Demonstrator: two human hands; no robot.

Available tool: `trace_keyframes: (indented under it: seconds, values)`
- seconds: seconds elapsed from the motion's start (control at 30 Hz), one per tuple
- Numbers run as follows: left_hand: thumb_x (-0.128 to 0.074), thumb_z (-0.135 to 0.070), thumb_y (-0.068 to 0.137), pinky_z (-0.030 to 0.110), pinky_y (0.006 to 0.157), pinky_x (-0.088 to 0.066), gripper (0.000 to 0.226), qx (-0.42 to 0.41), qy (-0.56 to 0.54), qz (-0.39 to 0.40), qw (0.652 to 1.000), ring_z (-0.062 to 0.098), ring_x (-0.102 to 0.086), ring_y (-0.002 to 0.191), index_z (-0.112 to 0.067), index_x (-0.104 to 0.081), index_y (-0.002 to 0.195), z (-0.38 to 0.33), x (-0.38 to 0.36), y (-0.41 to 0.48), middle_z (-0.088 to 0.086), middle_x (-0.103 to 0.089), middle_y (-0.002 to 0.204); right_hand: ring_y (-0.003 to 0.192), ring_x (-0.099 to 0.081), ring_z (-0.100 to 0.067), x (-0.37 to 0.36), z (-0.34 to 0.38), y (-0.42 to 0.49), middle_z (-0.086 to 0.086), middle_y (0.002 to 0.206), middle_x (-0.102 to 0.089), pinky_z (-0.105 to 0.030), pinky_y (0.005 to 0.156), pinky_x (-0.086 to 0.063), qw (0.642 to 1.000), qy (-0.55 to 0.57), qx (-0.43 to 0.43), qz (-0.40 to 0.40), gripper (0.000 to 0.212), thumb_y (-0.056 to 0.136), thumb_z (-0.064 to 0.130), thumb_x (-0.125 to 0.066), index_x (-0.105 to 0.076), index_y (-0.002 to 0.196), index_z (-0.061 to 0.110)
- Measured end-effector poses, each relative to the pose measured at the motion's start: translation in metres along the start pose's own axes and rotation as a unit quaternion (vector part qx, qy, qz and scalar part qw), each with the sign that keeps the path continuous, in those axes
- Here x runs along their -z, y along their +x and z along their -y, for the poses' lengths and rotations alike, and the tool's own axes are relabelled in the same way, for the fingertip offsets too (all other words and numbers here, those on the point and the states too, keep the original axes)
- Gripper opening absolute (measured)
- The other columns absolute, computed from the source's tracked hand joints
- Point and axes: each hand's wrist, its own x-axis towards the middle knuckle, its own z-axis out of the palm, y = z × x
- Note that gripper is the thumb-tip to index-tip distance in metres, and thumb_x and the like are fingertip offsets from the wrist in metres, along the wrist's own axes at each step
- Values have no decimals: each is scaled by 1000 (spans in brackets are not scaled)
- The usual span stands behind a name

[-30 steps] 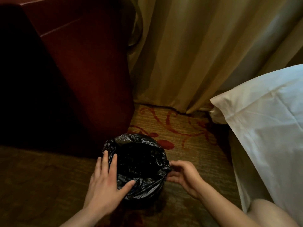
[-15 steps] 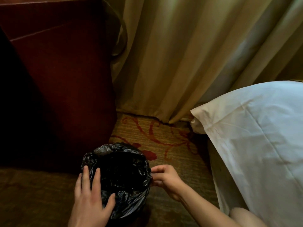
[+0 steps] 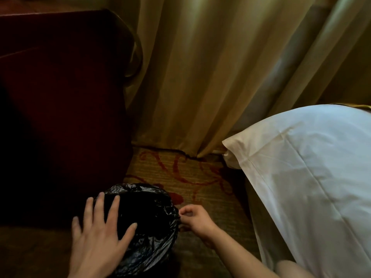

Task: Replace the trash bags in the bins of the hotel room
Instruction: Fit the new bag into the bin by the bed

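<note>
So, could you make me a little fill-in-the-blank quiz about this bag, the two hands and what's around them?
1. The trash bag is ____ in colour.
2. The left hand rests flat on it, while the right hand pinches its rim on the ____ side.
3. The pillow lying to the right is ____.
4. The carpet carries swirls of ____.

Missing words: black; right; white; red.

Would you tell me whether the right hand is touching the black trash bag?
Touching: the head view shows the right hand pinching the trash bag at its right rim, no gap visible.
</note>
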Motion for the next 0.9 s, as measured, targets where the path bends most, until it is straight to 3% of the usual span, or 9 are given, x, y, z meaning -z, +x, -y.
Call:
trace_keyframes:
  seconds: [0.1,0.2,0.4,0.53,0.6,0.67,0.73,0.83,0.9]
  values:
    - [10,-88,64,52,121,-3,102,-24,15,16,999,25,21,149,-36,21,151,-3,-8,6,4,26,162,72,-65,-14,2,2,-4,-5,81,-66,-27,66,-55,1000,11,-10,-2,16,95,2,-58,-65,83,11]
    - [-1,-86,75,51,122,-1,96,-15,12,25,1000,26,20,150,-34,20,152,-3,-9,7,7,26,162,55,-57,-15,3,-1,-5,-5,66,-60,-27,50,-48,988,138,-71,-14,18,95,-4,-49,-60,87,7]
    - [3,-82,71,49,121,-10,98,-17,-5,-11,1000,26,12,152,-32,5,156,3,-15,0,7,9,165,40,-43,-11,-1,-14,0,-3,58,-44,-16,37,-38,896,402,-183,50,27,96,-4,-37,-56,85,11]
    - [-7,-79,78,50,118,-20,93,-18,-5,-21,1000,27,2,152,-29,-9,157,5,-19,0,8,-5,165,44,-54,-12,-5,-18,1,-6,62,-54,-21,38,-48,879,446,-164,23,4,88,5,-60,-61,88,8]
    - [-8,-79,80,50,116,-22,93,-16,-1,-22,1000,28,0,152,-28,-12,157,4,-20,2,9,-9,165,59,-64,-19,-2,-19,-4,-14,77,-64,-27,50,-57,874,462,-146,42,9,82,6,-68,-68,89,1]
    - [-7,-79,79,50,116,-22,93,-12,-3,-22,1000,28,1,152,-28,-11,157,4,-20,3,9,-7,165,79,-69,-26,2,-22,-6,-21,97,-69,-32,63,-61,891,432,-125,62,25,83,-4,-67,-67,108,-8]
    - [-6,-79,78,50,117,-20,93,-12,-8,-24,1000,27,4,152,-29,-8,157,3,-19,3,8,-4,166,78,-70,-25,1,-23,-5,-19,92,-70,-33,65,-60,929,355,-98,34,34,82,-10,-66,-60,115,-9]
    - [-3,-78,79,48,118,-19,92,-13,-17,-32,999,25,6,152,-30,-5,157,2,-17,1,6,-1,166,62,-62,-20,-5,-20,-3,-12,71,-63,-30,58,-58,962,266,-59,-7,3,90,-4,-62,-61,93,-3]
    - [-5,-76,81,46,118,-19,89,-10,-40,-42,998,23,4,152,-29,-5,156,4,-17,-1,5,-3,166,62,-58,-20,-7,-23,-3,-12,74,-61,-32,57,-56,956,283,-72,5,6,92,0,-60,-60,86,3]
